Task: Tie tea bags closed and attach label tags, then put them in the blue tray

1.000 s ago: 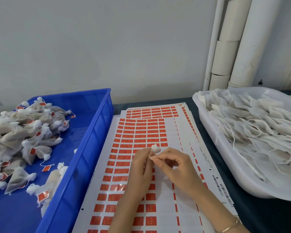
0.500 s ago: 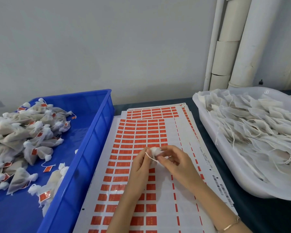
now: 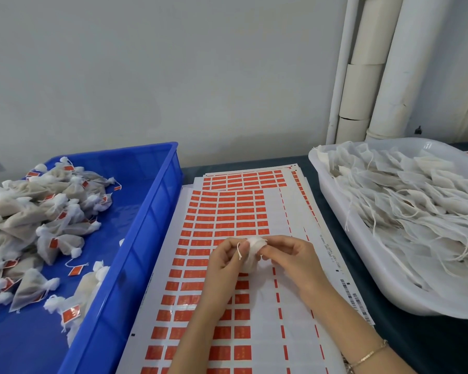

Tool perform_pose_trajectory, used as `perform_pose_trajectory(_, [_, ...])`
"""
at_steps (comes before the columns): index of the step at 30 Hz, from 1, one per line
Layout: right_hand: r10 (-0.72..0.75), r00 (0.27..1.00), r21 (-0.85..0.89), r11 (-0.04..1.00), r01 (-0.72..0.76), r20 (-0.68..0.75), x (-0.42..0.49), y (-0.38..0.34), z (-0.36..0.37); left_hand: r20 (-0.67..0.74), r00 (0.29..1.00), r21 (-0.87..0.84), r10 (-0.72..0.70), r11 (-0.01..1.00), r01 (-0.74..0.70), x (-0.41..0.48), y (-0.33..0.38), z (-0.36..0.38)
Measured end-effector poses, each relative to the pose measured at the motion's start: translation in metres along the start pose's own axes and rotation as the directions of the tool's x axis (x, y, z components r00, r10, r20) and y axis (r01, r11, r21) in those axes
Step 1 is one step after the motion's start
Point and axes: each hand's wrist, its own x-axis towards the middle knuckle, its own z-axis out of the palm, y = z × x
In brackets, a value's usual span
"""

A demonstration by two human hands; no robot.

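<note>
White tea bag (image 3: 253,247) pinched, blue tray (image 3: 152,211) leftward

plain pale grey wall (image 3: 173,76), white pipes (image 3: 405,63) in right corner, dark tabletop (image 3: 430,352), soft even light

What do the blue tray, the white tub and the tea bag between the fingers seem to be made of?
Blue tray: probably moulded plastic, glossy; its walls reflect light. White tub: plastic, slightly translucent, with a smooth shiny rim. Tea bag: thin matte white mesh or nonwoven fabric, I cannot tell which; its string looks like cotton thread.
</note>
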Motion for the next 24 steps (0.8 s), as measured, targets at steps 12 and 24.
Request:
perform_pose_trajectory(12, [-0.127, 0.991, -0.097, 0.988, 0.123, -0.043, 0.002, 0.006, -0.001, -0.117, 0.992, -0.036, -0.053, 0.998, 0.049, 0.001, 0.002, 0.001])
perform_pose_trajectory(24, [-0.416, 0.909, -0.464, 0.800, 0.381, 0.028, -0.006, 0.011, 0.005, -0.137, 0.990, -0.007, -0.028, 1.000, 0.027, 0.001, 0.002, 0.001])
